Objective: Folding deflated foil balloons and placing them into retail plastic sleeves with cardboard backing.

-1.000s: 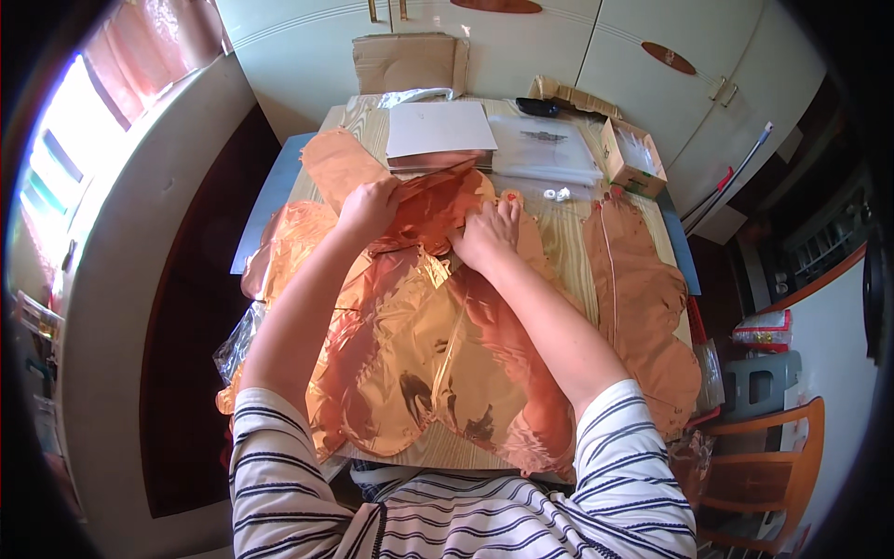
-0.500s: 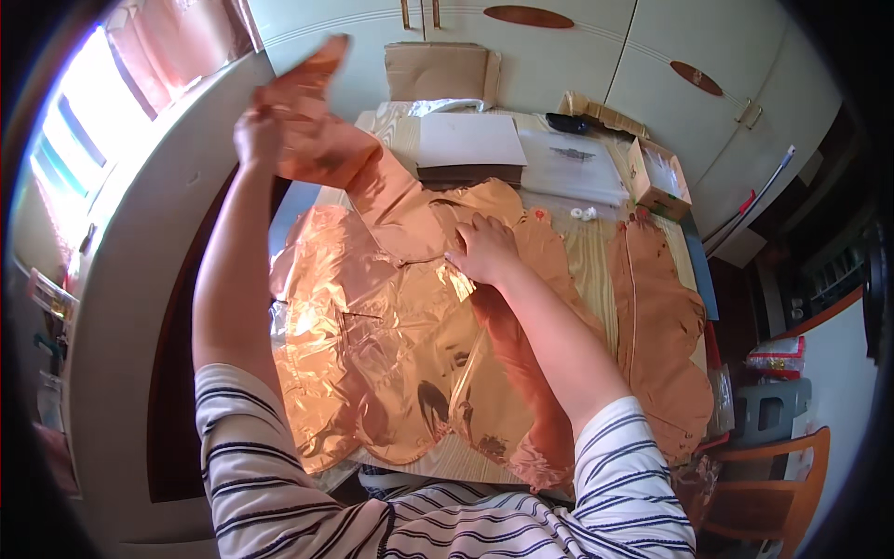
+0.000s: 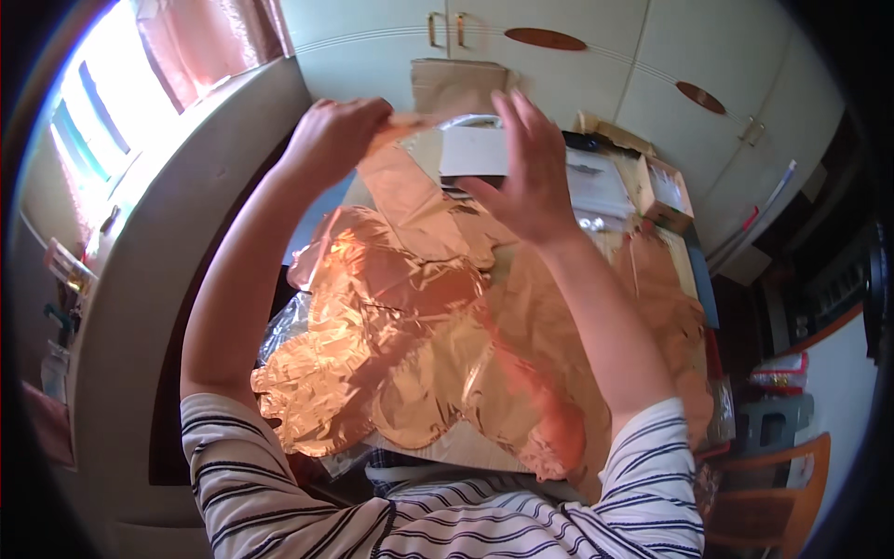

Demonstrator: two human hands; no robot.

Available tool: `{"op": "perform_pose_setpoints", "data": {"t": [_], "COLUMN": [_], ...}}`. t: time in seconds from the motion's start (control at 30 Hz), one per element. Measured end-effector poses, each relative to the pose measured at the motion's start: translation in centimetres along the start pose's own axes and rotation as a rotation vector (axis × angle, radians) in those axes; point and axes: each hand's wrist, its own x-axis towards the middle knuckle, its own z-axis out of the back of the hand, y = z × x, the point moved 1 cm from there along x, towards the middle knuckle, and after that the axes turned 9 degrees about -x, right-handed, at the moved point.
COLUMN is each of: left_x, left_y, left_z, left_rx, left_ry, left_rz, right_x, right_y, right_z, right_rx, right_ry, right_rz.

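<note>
A large copper-orange foil balloon (image 3: 317,373), flat and wrinkled with scalloped edges, covers much of the table. One strip of it rises toward the far left. My left hand (image 3: 340,135) is raised there, its fingers closed on the end of that strip. My right hand (image 3: 531,177) is up to the right of it with thumb and fingers apart, holding nothing, in front of a box with a white lid. A darker orange crumpled section (image 3: 557,429) lies at the near edge, and more orange foil (image 3: 652,279) lies on the right.
A white-topped box (image 3: 470,149) stands at the back, with a cardboard piece (image 3: 456,86) behind it. Right of it are a clear plastic sheet (image 3: 601,186) and a small open carton (image 3: 665,191). A wooden chair (image 3: 768,508) stands at the lower right; a window ledge runs along the left.
My left hand has moved right with the foil strip's end. My right hand has lifted off the foil and opened up and away. The foil at the right has shifted and spread.
</note>
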Motion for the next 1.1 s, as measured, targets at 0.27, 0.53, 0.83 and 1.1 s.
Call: {"op": "perform_pose_setpoints", "data": {"t": [0.27, 0.53, 0.83, 1.1], "left_x": [-6.2, -19.1, -21.8, -22.0], "left_y": [-15.8, -22.7, -28.5, -26.1], "left_z": [-1.7, -13.3, -13.7, -14.0], "left_rx": [-0.153, -0.558, -0.666, -0.638], "left_ry": [-0.409, 0.377, 0.376, 0.381], "left_rz": [-0.304, -0.206, -0.12, -0.16], "right_x": [0.2, 0.8, -16.6, -27.3], "right_y": [-4.9, -7.0, 3.8, 5.8], "right_z": [3.8, 18.4, 25.8, 24.5], "right_rx": [0.306, -0.128, -0.185, -0.133], "right_ry": [0.523, 0.513, 0.468, 0.474], "right_rz": [-0.216, -0.326, 0.204, 0.142]}}
